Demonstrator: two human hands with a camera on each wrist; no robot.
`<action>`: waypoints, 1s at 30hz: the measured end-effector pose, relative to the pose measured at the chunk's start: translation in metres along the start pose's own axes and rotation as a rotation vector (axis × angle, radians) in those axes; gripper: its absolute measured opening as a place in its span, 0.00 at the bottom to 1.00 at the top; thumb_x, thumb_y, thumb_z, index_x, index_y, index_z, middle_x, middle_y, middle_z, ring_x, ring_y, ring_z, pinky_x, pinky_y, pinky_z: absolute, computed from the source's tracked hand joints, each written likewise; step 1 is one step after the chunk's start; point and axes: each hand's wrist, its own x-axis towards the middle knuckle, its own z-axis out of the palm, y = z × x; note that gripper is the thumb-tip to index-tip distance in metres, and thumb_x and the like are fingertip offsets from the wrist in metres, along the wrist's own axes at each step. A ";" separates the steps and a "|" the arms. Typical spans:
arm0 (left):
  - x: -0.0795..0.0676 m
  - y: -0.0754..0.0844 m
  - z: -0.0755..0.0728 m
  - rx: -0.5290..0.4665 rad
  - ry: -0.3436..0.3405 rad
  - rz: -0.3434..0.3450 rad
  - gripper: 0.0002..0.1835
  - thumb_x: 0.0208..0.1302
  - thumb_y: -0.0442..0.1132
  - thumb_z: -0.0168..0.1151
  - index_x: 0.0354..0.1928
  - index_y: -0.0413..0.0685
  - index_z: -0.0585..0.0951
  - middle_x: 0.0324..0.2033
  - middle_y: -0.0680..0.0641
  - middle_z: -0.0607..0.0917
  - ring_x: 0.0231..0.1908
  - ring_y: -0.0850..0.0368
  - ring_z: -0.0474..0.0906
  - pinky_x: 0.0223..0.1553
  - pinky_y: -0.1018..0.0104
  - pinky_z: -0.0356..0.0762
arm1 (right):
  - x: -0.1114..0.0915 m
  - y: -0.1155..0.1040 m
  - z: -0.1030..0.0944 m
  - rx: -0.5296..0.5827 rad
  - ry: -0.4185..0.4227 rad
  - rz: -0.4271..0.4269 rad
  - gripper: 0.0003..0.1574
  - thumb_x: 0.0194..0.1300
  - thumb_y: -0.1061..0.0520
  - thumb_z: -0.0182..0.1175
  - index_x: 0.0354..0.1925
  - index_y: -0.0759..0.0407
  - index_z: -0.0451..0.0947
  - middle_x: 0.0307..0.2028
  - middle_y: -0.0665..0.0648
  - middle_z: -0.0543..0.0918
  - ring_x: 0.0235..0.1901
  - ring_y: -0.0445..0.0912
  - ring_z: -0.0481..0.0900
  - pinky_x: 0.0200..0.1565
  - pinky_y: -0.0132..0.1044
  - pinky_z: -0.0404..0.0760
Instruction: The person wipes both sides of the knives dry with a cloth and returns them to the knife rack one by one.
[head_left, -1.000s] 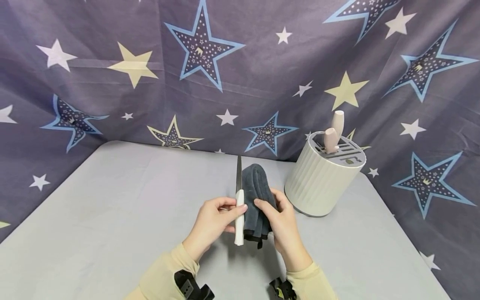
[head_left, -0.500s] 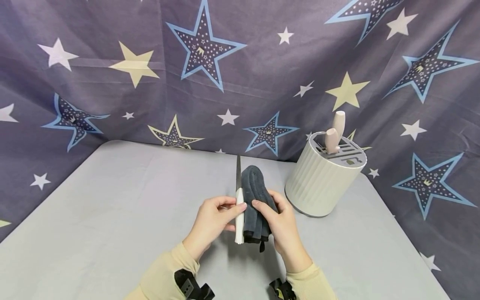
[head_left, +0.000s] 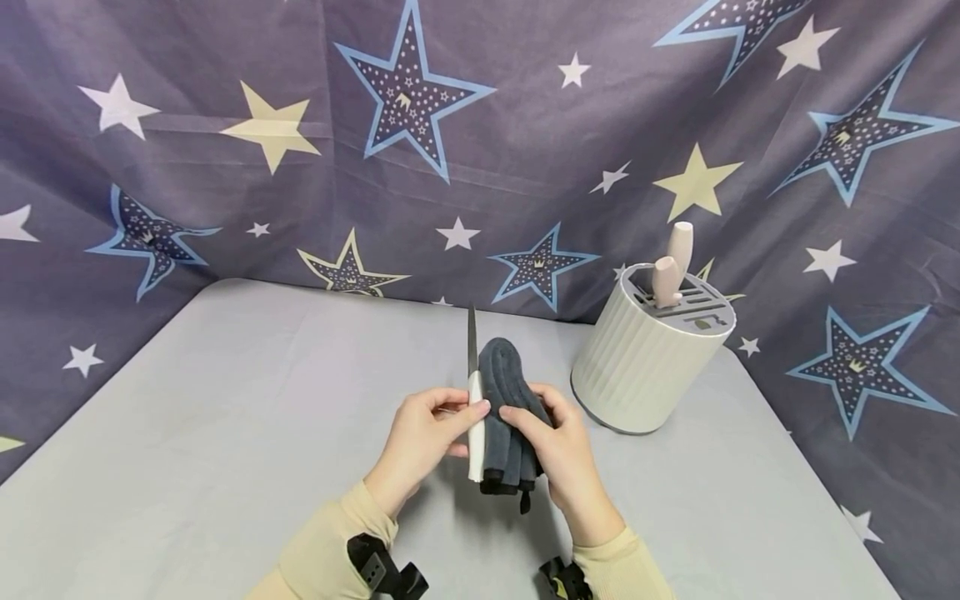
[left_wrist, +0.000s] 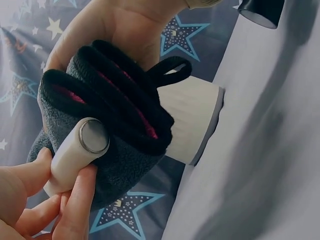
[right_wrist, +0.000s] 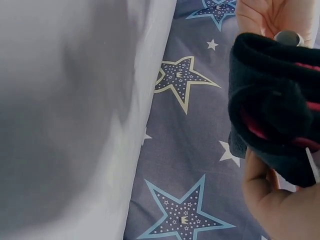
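Observation:
My left hand (head_left: 427,437) pinches the white handle of a knife (head_left: 476,429) between thumb and fingers, its dark blade pointing up and away. In the left wrist view the round metal end of the knife's handle (left_wrist: 94,136) faces the camera. A folded dark grey cloth (head_left: 504,417) with black edging lies against the right side of the handle, and my right hand (head_left: 562,446) grips it, thumb on top. The right wrist view shows the folded layers of the cloth (right_wrist: 275,110), pink inside, and a small black loop (left_wrist: 182,70) hangs from it in the left wrist view.
A ribbed cream knife block (head_left: 637,367) with a slotted grey top stands to the right, with two pale pink handles (head_left: 675,258) sticking up from it. Behind the light grey table (head_left: 225,433) hangs a purple-grey curtain (head_left: 525,150) with stars.
The cloth has shifted slightly left and toward me, with my right hand following it. The knife has drifted a little left in my left hand, its handle end slightly higher in the view.

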 end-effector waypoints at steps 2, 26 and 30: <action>0.001 0.000 -0.001 -0.001 0.007 -0.002 0.18 0.60 0.40 0.71 0.48 0.35 0.83 0.36 0.41 0.86 0.29 0.59 0.82 0.28 0.63 0.85 | 0.000 0.000 0.000 -0.012 -0.006 0.001 0.20 0.58 0.60 0.67 0.50 0.62 0.80 0.39 0.58 0.82 0.33 0.46 0.82 0.34 0.38 0.83; 0.000 0.006 -0.007 -0.016 0.023 -0.007 0.18 0.63 0.39 0.68 0.50 0.33 0.83 0.36 0.41 0.86 0.26 0.60 0.82 0.28 0.64 0.85 | -0.001 0.003 0.003 -0.023 -0.083 0.003 0.15 0.52 0.62 0.65 0.39 0.64 0.74 0.37 0.56 0.77 0.24 0.44 0.80 0.27 0.36 0.81; 0.000 0.005 -0.007 0.006 -0.010 -0.004 0.18 0.63 0.40 0.68 0.50 0.34 0.84 0.35 0.42 0.86 0.26 0.60 0.82 0.28 0.64 0.85 | 0.000 0.004 0.003 -0.017 -0.058 0.002 0.15 0.53 0.62 0.65 0.39 0.65 0.74 0.36 0.56 0.77 0.23 0.44 0.80 0.26 0.36 0.81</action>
